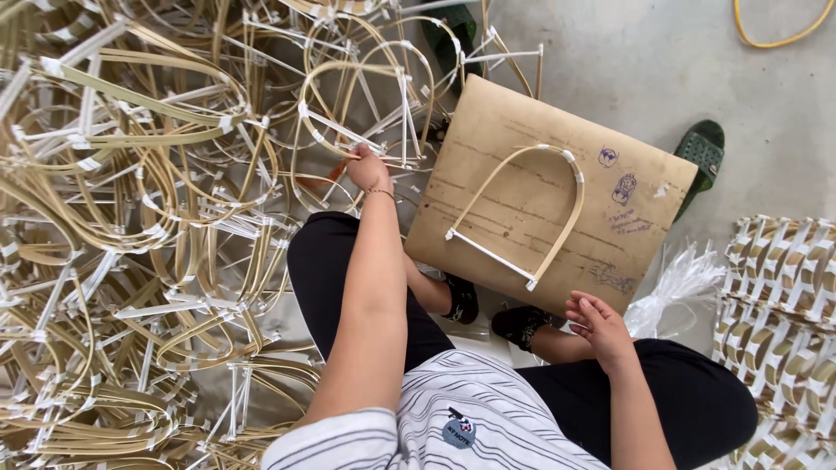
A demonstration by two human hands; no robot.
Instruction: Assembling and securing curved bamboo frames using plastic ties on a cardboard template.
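Note:
My left hand (367,167) reaches out to the big heap of bent bamboo frames (148,218) and closes on one of the arched frames at the heap's edge. My right hand (597,324) rests over my right knee with loosely curled fingers, holding nothing. On a brown board (522,122) in front of me lies a single arched bamboo frame (531,209) with a white-wrapped straight bar across its base. I sit with legs in black trousers and a striped shirt.
A bundle of white plastic strips (684,283) lies right of the board. A stack of finished frames (779,287) stands at the right edge. A green sandal (701,152) sits beyond the board on the concrete floor, a yellow cord (784,35) at top right.

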